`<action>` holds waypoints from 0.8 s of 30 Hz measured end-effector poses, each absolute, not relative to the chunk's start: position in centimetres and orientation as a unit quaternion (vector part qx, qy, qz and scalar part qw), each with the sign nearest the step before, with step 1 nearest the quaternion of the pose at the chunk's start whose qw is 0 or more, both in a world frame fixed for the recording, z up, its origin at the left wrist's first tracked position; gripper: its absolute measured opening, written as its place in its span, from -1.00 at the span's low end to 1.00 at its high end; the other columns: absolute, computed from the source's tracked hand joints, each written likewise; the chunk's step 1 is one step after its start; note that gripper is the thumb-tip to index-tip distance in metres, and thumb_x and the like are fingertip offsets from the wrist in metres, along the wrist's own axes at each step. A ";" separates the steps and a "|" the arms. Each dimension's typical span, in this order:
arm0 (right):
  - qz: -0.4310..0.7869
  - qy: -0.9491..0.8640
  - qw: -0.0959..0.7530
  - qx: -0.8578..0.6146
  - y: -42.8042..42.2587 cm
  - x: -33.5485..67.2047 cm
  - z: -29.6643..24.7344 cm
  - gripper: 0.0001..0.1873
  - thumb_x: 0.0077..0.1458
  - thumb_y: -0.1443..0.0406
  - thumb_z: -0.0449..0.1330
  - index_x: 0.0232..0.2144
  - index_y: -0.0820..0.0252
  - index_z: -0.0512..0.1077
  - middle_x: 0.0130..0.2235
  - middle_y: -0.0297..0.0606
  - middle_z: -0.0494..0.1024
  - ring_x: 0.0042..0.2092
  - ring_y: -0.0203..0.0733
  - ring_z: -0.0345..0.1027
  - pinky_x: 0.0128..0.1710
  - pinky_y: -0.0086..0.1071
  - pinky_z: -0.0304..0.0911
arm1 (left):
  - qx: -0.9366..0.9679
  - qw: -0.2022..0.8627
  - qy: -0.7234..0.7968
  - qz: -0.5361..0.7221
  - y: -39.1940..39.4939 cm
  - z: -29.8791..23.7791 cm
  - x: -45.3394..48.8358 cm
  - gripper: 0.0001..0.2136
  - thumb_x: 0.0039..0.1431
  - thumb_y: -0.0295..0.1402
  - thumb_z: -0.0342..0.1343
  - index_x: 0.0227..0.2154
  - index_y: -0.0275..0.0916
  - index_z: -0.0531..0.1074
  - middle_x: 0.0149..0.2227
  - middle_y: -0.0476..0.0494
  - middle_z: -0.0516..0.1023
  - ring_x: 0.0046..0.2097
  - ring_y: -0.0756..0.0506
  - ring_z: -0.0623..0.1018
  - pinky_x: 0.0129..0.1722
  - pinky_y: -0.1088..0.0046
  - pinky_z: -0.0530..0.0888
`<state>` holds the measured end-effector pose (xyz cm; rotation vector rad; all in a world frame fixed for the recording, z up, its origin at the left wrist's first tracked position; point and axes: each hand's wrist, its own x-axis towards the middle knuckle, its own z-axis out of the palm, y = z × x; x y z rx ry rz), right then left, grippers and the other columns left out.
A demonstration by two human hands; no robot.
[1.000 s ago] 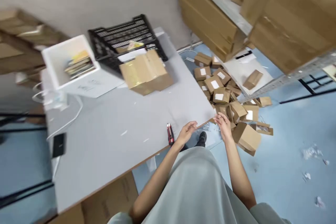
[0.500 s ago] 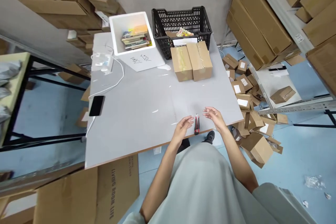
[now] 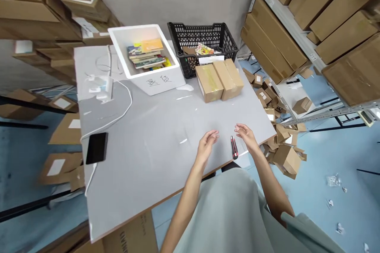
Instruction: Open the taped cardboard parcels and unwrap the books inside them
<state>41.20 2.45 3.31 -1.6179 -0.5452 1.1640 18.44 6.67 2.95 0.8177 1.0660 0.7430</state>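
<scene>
My left hand [image 3: 207, 144] hovers over the front of the grey table [image 3: 142, 174], fingers loosely curved and apart, holding nothing. On the other side, my right hand [image 3: 245, 134] is also empty, its fingers slightly spread. A red and black utility knife [image 3: 234, 147] lies on the tabletop between them, nearer the right hand and touched by neither. Beyond the hands, two taped cardboard boxes [image 3: 210, 82] stand side by side against a black plastic crate [image 3: 204, 31]. The crate contains a patterned packet [image 3: 204, 49].
A white foam box [image 3: 162, 81] with several books [image 3: 147, 53] stands at the back. Toward the left edge lie a phone [image 3: 97, 148], a white cable [image 3: 118, 118] and a power strip [image 3: 102, 87]. Shelves with cartons [image 3: 341, 16] rise at the right; small boxes [image 3: 286, 158] cover the floor below.
The camera view has shifted, so the table appears larger and turned. My hands are slightly farther apart, both still empty, and the knife lies closer to the right hand in view.
</scene>
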 end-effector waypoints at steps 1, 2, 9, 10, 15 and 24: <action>0.478 -0.229 0.515 -0.674 3.1 41.4 3.2 -0.41 -0.02 -0.07 0.55 -0.02 0.07 0.63 0.13 -0.07 0.70 0.12 0.06 0.59 0.11 -0.10 0.50 | 0.375 0.719 0.478 0.337 7.3 3.0 18.6 -0.45 0.26 0.10 0.29 0.13 -0.20 0.57 0.27 -0.39 0.63 0.21 -0.31 0.67 0.34 0.00 0.50; 0.472 -0.232 0.519 -0.674 3.9 41.7 3.1 -0.39 -0.04 -0.06 0.56 -0.02 0.08 0.63 0.15 -0.05 0.69 0.14 0.06 0.58 0.11 -0.11 0.50 | 0.381 0.718 0.474 0.338 7.9 3.0 18.8 -0.44 0.26 0.11 0.29 0.13 -0.20 0.57 0.26 -0.40 0.64 0.21 -0.32 0.67 0.33 0.00 0.50; 0.447 -0.230 0.566 -0.654 12.9 45.6 1.0 -0.27 -0.11 -0.04 0.58 0.07 0.08 0.57 0.20 -0.03 0.63 0.18 0.04 0.55 0.22 -0.07 0.48 | 0.448 0.679 0.478 0.331 14.7 1.9 22.5 -0.46 0.24 0.03 0.31 0.16 -0.18 0.56 0.32 -0.39 0.59 0.32 -0.34 0.59 0.35 -0.01 0.47; 0.439 -0.230 0.574 -0.652 14.3 46.3 0.7 -0.25 -0.11 -0.04 0.57 0.10 0.08 0.55 0.22 -0.03 0.62 0.18 0.03 0.55 0.26 -0.06 0.46 | 0.455 0.671 0.481 0.333 16.1 1.7 23.5 -0.46 0.23 0.00 0.31 0.18 -0.18 0.55 0.34 -0.39 0.57 0.35 -0.35 0.57 0.37 -0.01 0.46; 0.394 -0.239 0.603 -0.651 21.6 51.4 -1.5 -0.12 -0.04 -0.04 0.52 0.26 0.16 0.47 0.35 0.09 0.51 0.33 0.09 0.45 0.39 -0.03 0.34 | 0.471 0.635 0.517 0.328 23.6 -0.1 29.5 -0.29 0.19 -0.15 0.39 0.38 -0.15 0.39 0.49 -0.42 0.37 0.44 -0.38 0.46 0.42 -0.02 0.38; 0.426 -0.257 0.563 -0.660 31.5 57.2 -5.4 -0.30 0.04 0.08 0.42 0.19 0.24 0.52 0.38 0.09 0.51 0.48 0.09 0.30 0.53 0.06 0.10 | 0.450 0.649 0.529 0.311 31.8 -2.6 36.7 -0.53 0.20 -0.17 0.35 0.12 -0.26 0.54 0.36 -0.54 0.51 0.38 -0.42 0.51 0.36 -0.09 0.44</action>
